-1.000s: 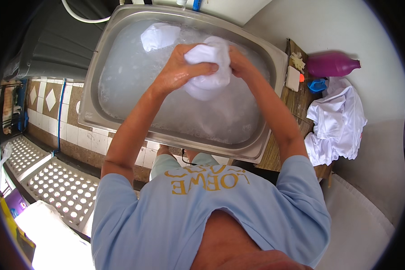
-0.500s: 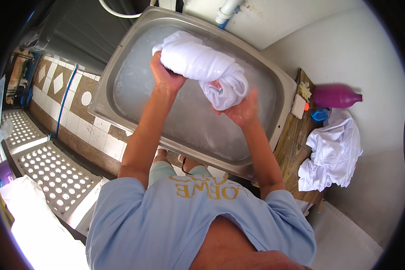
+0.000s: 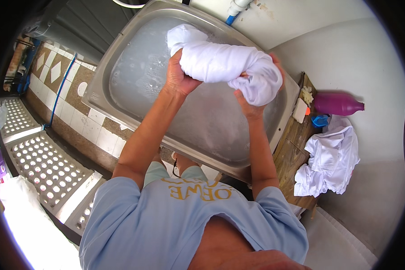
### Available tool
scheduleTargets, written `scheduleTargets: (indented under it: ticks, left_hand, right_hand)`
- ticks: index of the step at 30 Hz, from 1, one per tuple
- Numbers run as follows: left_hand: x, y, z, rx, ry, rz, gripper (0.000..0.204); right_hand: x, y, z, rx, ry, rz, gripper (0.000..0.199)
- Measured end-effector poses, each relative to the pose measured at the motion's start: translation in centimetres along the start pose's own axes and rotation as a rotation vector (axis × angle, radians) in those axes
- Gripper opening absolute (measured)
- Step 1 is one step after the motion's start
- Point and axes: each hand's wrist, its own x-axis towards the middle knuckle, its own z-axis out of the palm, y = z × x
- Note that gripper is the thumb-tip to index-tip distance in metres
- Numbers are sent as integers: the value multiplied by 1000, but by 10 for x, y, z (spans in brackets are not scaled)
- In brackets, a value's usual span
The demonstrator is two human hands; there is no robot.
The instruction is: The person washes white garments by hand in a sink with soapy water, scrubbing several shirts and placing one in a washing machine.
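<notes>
A wet white cloth (image 3: pixel 222 62), rolled and twisted into a thick bundle, is held up over a steel sink (image 3: pixel 99 85) of cloudy water. My left hand (image 3: pixel 180 76) is closed round the bundle's left part, fingers mostly hidden beneath it. Past that hand a loose end of the cloth hangs toward the water. My right hand (image 3: pixel 246 104) grips the folded right end, with the thumb on the near side and fingers showing round the far edge. Whether the cloth is a garment cannot be made out.
Right of the sink, a wooden board (image 3: pixel 289 166) bears a pale soap bar (image 3: pixel 300 110), a blue plastic piece (image 3: pixel 320 120) and a heap of white cloth (image 3: pixel 330 157). A purple bottle (image 3: pixel 339 103) lies by the wall. Perforated grey plastic panels (image 3: pixel 47 164) stand at left.
The bundle has moved to the right with both hands. My right hand, looser under the end before, now wraps round it. A loose end now shows past my left hand.
</notes>
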Motion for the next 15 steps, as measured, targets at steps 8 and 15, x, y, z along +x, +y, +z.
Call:
scheduleTargets:
  ticks: [8, 15]
  left_hand:
    - [-8, 4, -2, 259, 101, -43, 39]
    - [-8, -6, -10, 259, -16, -80, 37]
  right_hand:
    - [6, 7, -15, 258, -95, 296, 50]
    - [-10, 11, -5, 631, 169, 783, 32]
